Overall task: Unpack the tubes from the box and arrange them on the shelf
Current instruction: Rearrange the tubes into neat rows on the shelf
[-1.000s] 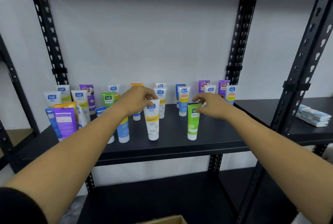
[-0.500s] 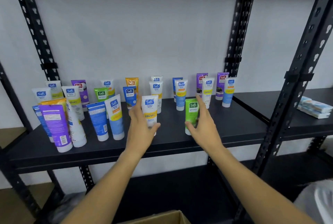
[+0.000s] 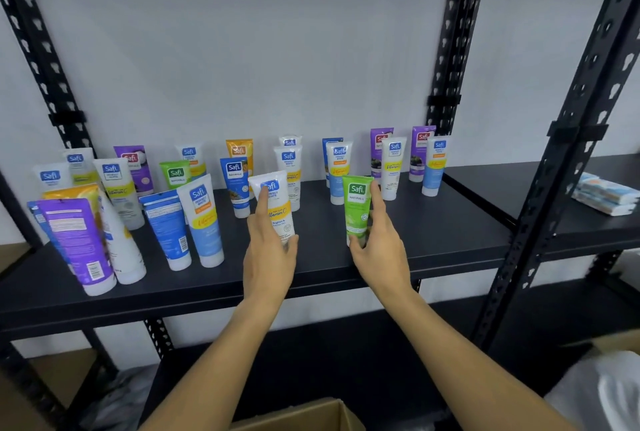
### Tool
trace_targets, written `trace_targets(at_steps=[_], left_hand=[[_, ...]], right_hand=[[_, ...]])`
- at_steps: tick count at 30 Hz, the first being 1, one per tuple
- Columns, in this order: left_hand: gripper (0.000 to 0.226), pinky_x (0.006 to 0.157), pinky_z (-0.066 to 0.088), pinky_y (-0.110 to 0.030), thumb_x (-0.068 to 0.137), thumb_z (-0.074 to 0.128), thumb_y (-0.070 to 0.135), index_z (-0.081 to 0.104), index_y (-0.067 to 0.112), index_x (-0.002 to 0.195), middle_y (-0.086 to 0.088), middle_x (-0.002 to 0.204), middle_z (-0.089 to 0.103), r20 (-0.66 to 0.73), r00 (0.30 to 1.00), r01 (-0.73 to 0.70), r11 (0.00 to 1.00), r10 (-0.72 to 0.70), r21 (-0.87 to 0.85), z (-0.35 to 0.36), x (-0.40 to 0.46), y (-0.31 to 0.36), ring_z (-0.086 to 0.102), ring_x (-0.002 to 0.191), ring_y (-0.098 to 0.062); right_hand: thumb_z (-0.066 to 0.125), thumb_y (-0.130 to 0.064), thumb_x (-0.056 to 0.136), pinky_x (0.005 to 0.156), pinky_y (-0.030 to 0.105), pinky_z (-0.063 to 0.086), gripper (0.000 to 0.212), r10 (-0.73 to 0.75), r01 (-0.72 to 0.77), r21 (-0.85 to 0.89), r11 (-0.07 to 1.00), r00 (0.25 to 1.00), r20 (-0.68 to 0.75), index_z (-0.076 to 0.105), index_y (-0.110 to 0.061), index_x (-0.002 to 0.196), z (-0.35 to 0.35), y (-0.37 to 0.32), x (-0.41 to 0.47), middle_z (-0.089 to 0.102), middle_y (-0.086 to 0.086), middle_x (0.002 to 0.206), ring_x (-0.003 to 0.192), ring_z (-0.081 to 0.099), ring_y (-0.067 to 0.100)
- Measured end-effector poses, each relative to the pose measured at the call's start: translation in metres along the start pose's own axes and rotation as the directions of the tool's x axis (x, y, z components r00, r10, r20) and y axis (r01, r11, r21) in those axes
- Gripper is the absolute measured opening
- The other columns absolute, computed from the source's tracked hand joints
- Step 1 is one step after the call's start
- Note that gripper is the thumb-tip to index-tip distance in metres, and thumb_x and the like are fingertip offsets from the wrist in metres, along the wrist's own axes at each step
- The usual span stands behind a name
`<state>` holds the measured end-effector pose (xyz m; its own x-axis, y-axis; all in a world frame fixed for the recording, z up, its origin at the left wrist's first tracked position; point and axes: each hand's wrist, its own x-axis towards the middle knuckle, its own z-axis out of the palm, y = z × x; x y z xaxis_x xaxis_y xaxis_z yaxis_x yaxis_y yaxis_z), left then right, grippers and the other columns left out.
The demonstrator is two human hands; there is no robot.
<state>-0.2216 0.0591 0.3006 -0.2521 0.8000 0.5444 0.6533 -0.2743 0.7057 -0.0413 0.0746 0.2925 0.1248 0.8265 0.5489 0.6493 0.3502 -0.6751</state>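
A: Tubes [image 3: 239, 184] stand cap-down on the black shelf [image 3: 433, 236], mostly white, blue, purple, green and orange.

B: And the two in front?

A: The left hand [image 3: 268, 254] holds the white tube [image 3: 278, 209], forefinger up its face, thumb curled round its base. The right hand [image 3: 377, 247] holds the green tube [image 3: 356, 209] between thumb and fingers.

B: Around them?

A: White wall [image 3: 277, 49] behind, perforated black posts [image 3: 446, 49], a box [image 3: 311, 416] corner at the bottom edge, and stacked packets [image 3: 604, 195] on the shelf to the right.
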Motion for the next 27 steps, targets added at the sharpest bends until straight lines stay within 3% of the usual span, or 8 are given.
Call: trace_targets(at_steps=[5,12,18,22,27], left_hand=[[0.101,0.088,0.057,-0.048,0.089,0.069,0.009,-0.002,0.043,0.151,-0.002,0.144,0.033,0.024,0.999,-0.047,0.999,0.047,-0.009,0.019,0.008,0.020,0.056,0.120,-0.023],[0.103,0.084,0.058,-0.046,0.089,0.070,0.011,-0.004,0.046,0.150,0.000,0.142,0.034,0.094,0.989,-0.108,0.993,0.111,-0.044,0.067,0.018,0.063,0.059,0.114,-0.022],[0.103,0.081,0.058,-0.047,0.089,0.069,0.012,-0.006,0.048,0.149,-0.002,0.142,0.036,0.150,0.976,-0.154,0.987,0.158,-0.036,0.113,0.021,0.093,0.062,0.108,-0.024],[0.100,0.074,0.058,-0.047,0.089,0.068,0.014,-0.006,0.044,0.150,-0.004,0.135,0.037,0.154,0.968,-0.198,0.980,0.198,-0.017,0.143,0.022,0.111,0.063,0.102,-0.024],[0.101,0.079,0.059,-0.048,0.089,0.070,0.014,-0.005,0.045,0.149,-0.006,0.135,0.038,0.161,0.963,-0.214,0.977,0.215,-0.025,0.174,0.021,0.126,0.062,0.108,-0.025]], right_hand=[[0.067,-0.014,0.090,0.081,0.042,0.059,0.103,-0.027,0.029,0.110,0.994,0.999,-0.016,-0.004,-0.064,0.146,-0.018,0.014,0.016,0.060,-0.009,0.123,0.086,0.064,0.008],[0.065,-0.007,0.090,0.087,0.033,0.058,0.095,-0.052,0.043,0.159,0.986,0.997,0.048,0.011,-0.053,0.153,-0.072,0.054,0.051,0.058,-0.013,0.131,0.098,0.064,0.004],[0.063,-0.006,0.092,0.081,0.029,0.058,0.094,-0.056,0.042,0.110,0.993,0.989,0.137,0.009,-0.054,0.152,-0.117,0.091,0.075,0.059,-0.022,0.119,0.095,0.063,0.006],[0.062,-0.004,0.093,0.079,0.015,0.053,0.092,-0.056,0.039,0.092,0.995,0.981,0.187,0.009,-0.049,0.153,-0.139,0.115,0.089,0.057,-0.025,0.121,0.100,0.061,-0.003],[0.059,-0.002,0.094,0.082,0.011,0.049,0.094,-0.046,0.031,0.078,0.996,0.979,0.199,0.004,-0.049,0.154,-0.151,0.134,0.099,0.054,-0.017,0.132,0.103,0.062,-0.001]])
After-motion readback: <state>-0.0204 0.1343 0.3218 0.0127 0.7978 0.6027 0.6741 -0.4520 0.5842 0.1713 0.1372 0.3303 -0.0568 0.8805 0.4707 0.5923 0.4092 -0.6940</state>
